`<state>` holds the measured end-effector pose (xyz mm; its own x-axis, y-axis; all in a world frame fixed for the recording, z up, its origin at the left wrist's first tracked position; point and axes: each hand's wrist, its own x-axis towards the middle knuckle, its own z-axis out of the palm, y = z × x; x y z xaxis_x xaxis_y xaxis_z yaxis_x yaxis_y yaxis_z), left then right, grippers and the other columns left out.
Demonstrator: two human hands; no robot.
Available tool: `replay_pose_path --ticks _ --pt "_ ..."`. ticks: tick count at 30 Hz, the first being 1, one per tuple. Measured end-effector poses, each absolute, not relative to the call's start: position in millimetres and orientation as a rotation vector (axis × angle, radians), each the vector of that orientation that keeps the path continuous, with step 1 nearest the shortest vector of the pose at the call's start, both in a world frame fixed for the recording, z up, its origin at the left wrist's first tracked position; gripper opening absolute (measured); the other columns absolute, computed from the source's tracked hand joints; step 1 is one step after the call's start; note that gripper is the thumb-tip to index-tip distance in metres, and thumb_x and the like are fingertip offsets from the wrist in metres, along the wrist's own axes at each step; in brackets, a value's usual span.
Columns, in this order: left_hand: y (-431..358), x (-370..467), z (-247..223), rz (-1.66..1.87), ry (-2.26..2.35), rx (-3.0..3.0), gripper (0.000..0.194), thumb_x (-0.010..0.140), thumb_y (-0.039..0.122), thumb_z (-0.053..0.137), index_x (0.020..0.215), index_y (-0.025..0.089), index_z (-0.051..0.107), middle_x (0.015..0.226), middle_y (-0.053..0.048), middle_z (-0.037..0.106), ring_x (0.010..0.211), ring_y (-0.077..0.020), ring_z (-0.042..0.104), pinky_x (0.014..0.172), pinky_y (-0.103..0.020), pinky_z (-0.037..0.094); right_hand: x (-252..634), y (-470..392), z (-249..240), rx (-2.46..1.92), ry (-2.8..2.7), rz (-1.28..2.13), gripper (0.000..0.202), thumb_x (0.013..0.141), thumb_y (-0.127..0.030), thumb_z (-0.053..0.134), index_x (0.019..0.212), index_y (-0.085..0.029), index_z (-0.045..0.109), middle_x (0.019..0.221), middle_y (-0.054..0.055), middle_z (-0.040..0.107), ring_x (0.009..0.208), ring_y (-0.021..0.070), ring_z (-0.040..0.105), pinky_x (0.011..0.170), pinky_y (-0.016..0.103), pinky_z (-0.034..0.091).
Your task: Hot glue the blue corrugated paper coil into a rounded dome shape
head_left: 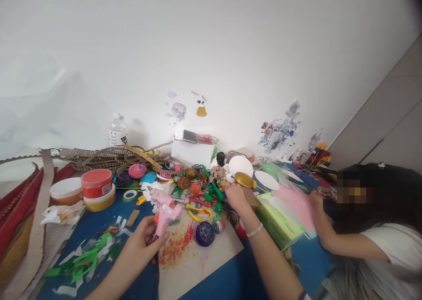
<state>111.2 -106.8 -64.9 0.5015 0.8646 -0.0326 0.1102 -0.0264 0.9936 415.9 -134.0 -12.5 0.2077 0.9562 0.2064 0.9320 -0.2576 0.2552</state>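
A pink glue gun (163, 212) is in my left hand (148, 236), its nozzle pointing up and to the left. My right hand (235, 196) reaches into the pile of craft pieces, beside a golden bowl (244, 179); its fingertips are by a small round piece, and whether they grip it is too small to tell. Between my hands, a dark purple coil (205, 233) lies on a paint-stained board (217, 256). Yellow and red scissors (198, 212) lie just above the coil.
Paint tubs (96, 183) and corrugated strips (95, 157) are at the left, above green and white scraps (87, 258). A green tissue box (280, 221) stands right of my right forearm. At the far right a person (372, 243) works with small items.
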Motion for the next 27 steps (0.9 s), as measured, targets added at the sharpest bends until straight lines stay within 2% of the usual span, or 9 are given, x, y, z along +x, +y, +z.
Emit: replay_pose_path --ticks 2,6,12,13,15,16,18,21,27 --pt "-107 112 -65 0.746 0.893 1.487 0.054 0.062 0.052 0.063 0.099 0.024 0.035 0.066 0.003 0.061 0.052 -0.0174 0.055 0.034 -0.024 0.044 419 -136 -9 2.433 1.933 0.434 0.028 0.088 -0.030 0.053 0.113 -0.017 0.054 0.115 0.008 0.055 0.096 0.0199 0.057 0.081 0.040 0.049" --pt "-105 111 -69 0.779 0.874 1.495 0.047 0.062 0.049 0.064 0.094 0.024 0.040 0.059 0.006 0.057 0.053 -0.0175 0.056 0.041 -0.024 0.044 428 -151 5 2.675 2.031 0.375 0.022 0.073 -0.019 0.070 0.093 -0.012 0.063 0.102 0.016 0.062 0.105 0.0299 0.052 0.088 0.044 0.041" --pt "-105 107 -61 0.774 0.705 1.423 0.036 0.061 0.039 0.067 0.082 0.022 0.043 0.062 0.004 0.060 0.059 -0.0162 0.057 0.055 -0.025 0.044 390 -199 -6 3.040 2.382 0.092 0.034 0.087 -0.036 0.046 0.118 -0.022 0.052 0.109 0.008 0.064 0.094 0.0219 0.061 0.078 0.036 0.049" --pt "-107 107 -58 0.751 0.649 1.391 0.035 0.063 0.038 0.067 0.084 0.022 0.043 0.065 0.004 0.061 0.057 -0.0145 0.055 0.053 -0.024 0.042 373 -206 -15 3.158 2.693 -0.327 0.037 0.084 -0.039 0.051 0.116 -0.022 0.053 0.110 0.009 0.064 0.097 0.0234 0.061 0.080 0.037 0.049" --pt "-112 106 -52 0.738 0.585 1.322 0.035 0.067 0.037 0.066 0.088 0.022 0.043 0.066 0.005 0.058 0.049 -0.0096 0.047 0.047 -0.021 0.037 338 -216 -35 3.031 3.050 -1.272 0.044 0.073 -0.047 0.065 0.111 -0.026 0.057 0.111 0.007 0.063 0.100 0.0251 0.060 0.083 0.038 0.049" --pt "-115 106 -50 0.738 0.577 1.292 0.035 0.068 0.037 0.066 0.089 0.022 0.042 0.064 0.007 0.054 0.046 -0.0075 0.042 0.044 -0.019 0.033 321 -218 -44 2.946 3.060 -1.599 0.046 0.069 -0.046 0.069 0.110 -0.027 0.058 0.113 0.006 0.062 0.102 0.0255 0.059 0.086 0.038 0.048" --pt "-118 106 -49 0.768 0.587 1.262 0.035 0.070 0.040 0.065 0.089 0.022 0.042 0.061 0.009 0.047 0.043 -0.0050 0.036 0.041 -0.017 0.029 294 -219 -61 2.892 3.019 -1.889 0.046 0.065 -0.042 0.074 0.106 -0.027 0.060 0.110 0.005 0.062 0.105 0.0251 0.057 0.089 0.038 0.046" --pt "-119 108 -53 0.758 0.558 1.298 0.042 0.066 0.044 0.069 0.087 0.023 0.039 0.063 0.008 0.049 0.043 -0.0046 0.036 0.039 -0.016 0.029 272 -211 -77 2.971 3.037 -1.801 0.044 0.065 -0.037 0.075 0.105 -0.026 0.060 0.108 0.006 0.061 0.104 0.0242 0.057 0.090 0.038 0.045" --pt "-119 112 -64 0.727 0.564 1.349 0.047 0.062 0.045 0.071 0.088 0.023 0.038 0.064 0.007 0.053 0.044 -0.0054 0.040 0.039 -0.016 0.032 255 -196 -89 3.102 3.190 -0.876 0.037 0.068 -0.023 0.071 0.102 -0.023 0.057 0.106 0.007 0.060 0.102 0.0240 0.056 0.089 0.039 0.046"
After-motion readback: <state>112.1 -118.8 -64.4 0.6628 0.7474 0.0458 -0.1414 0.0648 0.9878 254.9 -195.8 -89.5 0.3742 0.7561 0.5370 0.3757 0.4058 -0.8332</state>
